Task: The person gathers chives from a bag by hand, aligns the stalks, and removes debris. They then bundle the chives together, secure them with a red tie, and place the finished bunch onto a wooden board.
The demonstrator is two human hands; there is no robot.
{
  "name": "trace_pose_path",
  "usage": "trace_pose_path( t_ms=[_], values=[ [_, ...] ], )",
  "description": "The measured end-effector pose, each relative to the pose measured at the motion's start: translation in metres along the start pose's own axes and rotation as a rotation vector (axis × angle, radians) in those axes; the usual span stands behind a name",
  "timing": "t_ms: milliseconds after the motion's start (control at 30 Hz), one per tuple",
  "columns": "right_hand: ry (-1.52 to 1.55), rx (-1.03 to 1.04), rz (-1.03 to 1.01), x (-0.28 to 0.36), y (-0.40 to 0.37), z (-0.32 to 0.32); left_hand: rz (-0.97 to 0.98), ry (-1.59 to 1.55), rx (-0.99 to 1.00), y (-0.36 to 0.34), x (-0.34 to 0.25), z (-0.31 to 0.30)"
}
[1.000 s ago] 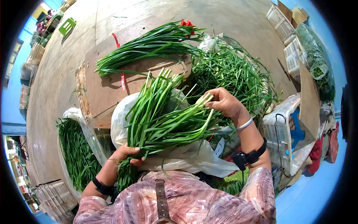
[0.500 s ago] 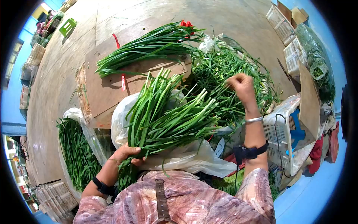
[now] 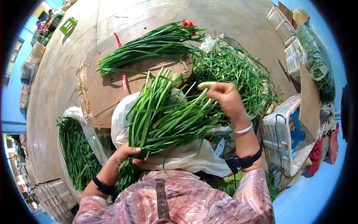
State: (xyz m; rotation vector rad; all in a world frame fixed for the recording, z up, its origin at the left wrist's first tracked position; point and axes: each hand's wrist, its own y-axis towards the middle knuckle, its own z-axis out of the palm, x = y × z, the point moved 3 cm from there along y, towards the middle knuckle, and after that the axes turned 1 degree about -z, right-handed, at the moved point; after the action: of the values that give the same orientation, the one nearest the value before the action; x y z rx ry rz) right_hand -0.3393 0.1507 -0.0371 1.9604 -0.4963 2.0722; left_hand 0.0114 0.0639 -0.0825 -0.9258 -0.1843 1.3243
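My left hand (image 3: 128,154) is closed around the lower, leafy part of a bunch of garlic chives (image 3: 171,121). The bunch fans into two clumps, with pale stem ends pointing up and to the right. At the right clump's stem ends is my right hand (image 3: 225,98), one finger stretched out and apart from the thumb. Whether it touches a stem I cannot make out. Beneath the bunch, clear plastic sheeting (image 3: 182,158) covers my lap. A heap of loose green leaves (image 3: 238,74) lies just beyond my right hand.
Another chive bundle (image 3: 149,48) lies on a brown board (image 3: 106,95) ahead, near red ties (image 3: 123,81). A plastic bag of chives (image 3: 76,149) stands at left. White crates (image 3: 278,136) line the right side. A green stool (image 3: 68,26) is far left.
My right hand has moved left and slightly down, from over the leaf heap to the stem ends, and a finger has stretched out. My left hand keeps its hold on the bunch.
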Motion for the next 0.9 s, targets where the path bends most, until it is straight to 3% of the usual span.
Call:
trace_pose_path(
  t_ms=[33, 100, 133, 167, 200, 267, 300, 367, 433, 467, 567, 600, 667, 733, 800, 833, 900],
  values=[
    [-0.092, -0.107, -0.043, 0.001, 0.000, -0.018, 0.015, 0.004, 0.013, 0.000, 0.000, 0.000],
    [0.463, -0.305, -0.121, -0.009, 0.004, -0.064, -0.003, 0.018, 0.021, 0.001, -0.001, -0.004],
    [0.286, -0.483, -0.114, -0.016, 0.007, -0.096, -0.020, 0.031, 0.023, 0.000, 0.000, -0.005],
    [-0.304, -0.725, -0.011, -0.036, 0.012, -0.131, -0.018, 0.029, 0.024, -0.001, 0.001, -0.003],
    [-1.009, -0.669, -0.066, -0.020, 0.008, -0.125, -0.016, 0.028, 0.017, -0.002, 0.000, 0.000],
    [-0.798, -0.557, 0.072, -0.010, 0.012, -0.097, -0.004, 0.026, 0.010, 0.002, -0.005, 0.003],
    [-0.637, -0.316, 0.045, -0.018, 0.024, -0.084, -0.012, 0.068, -0.006, 0.002, -0.005, 0.002],
    [-0.276, 0.082, 0.344, -0.004, 0.033, -0.025, 0.004, 0.080, -0.027, 0.002, -0.004, 0.004],
    [-0.203, 0.358, 0.285, -0.019, 0.051, 0.004, 0.005, 0.103, -0.022, 0.003, -0.002, -0.001],
    [-0.161, 0.391, 0.266, -0.041, 0.063, 0.009, 0.002, 0.117, -0.021, 0.002, -0.001, -0.004],
    [-0.160, 0.374, 0.041, -0.022, 0.060, 0.010, 0.018, 0.098, -0.010, 0.000, -0.002, 0.005],
    [-0.190, 0.306, -0.026, -0.015, 0.054, 0.005, 0.041, 0.103, -0.030, -0.002, -0.002, 0.006],
    [-0.159, 0.029, 0.068, -0.002, 0.040, -0.025, 0.037, 0.108, -0.034, -0.002, -0.001, 0.004],
    [-0.179, -0.377, 0.032, -0.022, 0.042, -0.088, 0.029, 0.124, -0.028, -0.001, -0.003, 0.002],
    [-1.081, -0.693, -0.057, -0.040, 0.036, -0.160, 0.009, 0.147, 0.021, 0.000, -0.003, 0.002],
    [-1.084, -0.692, -0.065, -0.033, 0.035, -0.154, 0.016, 0.146, 0.024, 0.001, -0.004, 0.002],
    [-1.434, -0.727, -0.005, -0.010, 0.028, -0.121, -0.008, 0.181, 0.009, 0.001, -0.004, 0.002]
  ],
)
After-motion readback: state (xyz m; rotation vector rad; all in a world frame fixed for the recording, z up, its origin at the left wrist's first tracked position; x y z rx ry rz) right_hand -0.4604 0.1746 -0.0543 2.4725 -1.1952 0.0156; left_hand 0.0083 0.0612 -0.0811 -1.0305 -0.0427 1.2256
